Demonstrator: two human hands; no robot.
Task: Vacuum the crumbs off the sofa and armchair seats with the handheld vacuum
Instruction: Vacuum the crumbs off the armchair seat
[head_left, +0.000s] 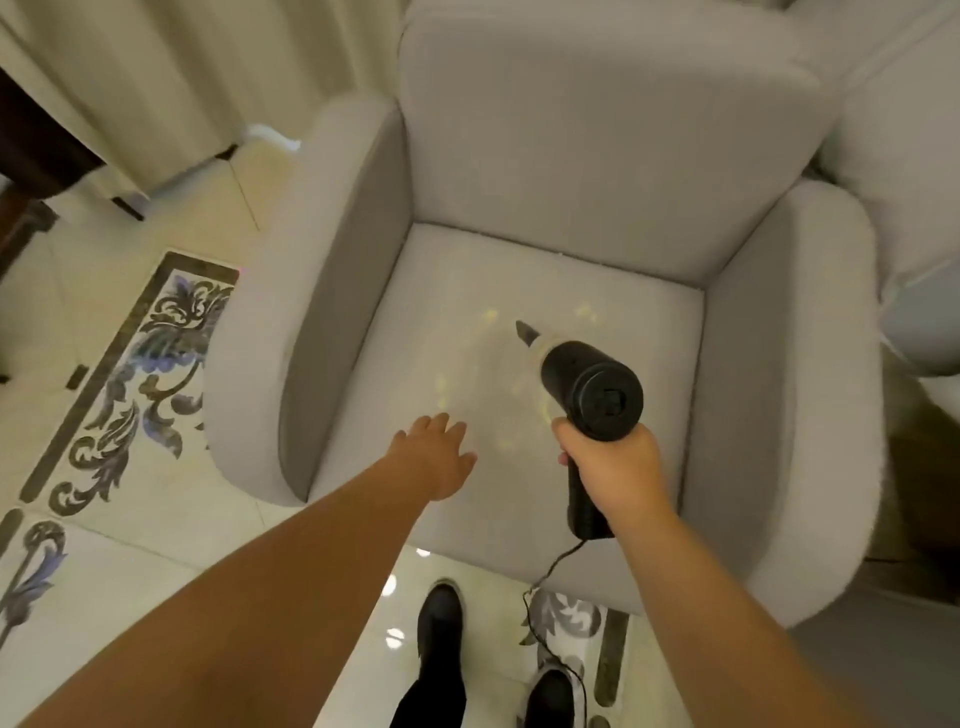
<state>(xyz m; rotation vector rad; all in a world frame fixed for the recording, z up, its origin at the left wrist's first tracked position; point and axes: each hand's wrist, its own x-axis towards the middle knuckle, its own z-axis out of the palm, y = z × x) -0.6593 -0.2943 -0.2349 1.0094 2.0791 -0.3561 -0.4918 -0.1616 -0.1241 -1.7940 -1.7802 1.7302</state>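
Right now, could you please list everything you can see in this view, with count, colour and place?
armchair: one, light grey, centre.
handheld vacuum: one, black, over the seat, nozzle pointing at the cushion.
cord: one, black, trailing from the vacuum handle to the floor.
floor: cream tiles with dark floral inlay, left and bottom.
curtain: pale, upper left.
second seat: light grey, right edge.
shoes: two, black, bottom centre.
left hand: fingers straight, at the seat's front.
right hand: grips the vacuum handle.
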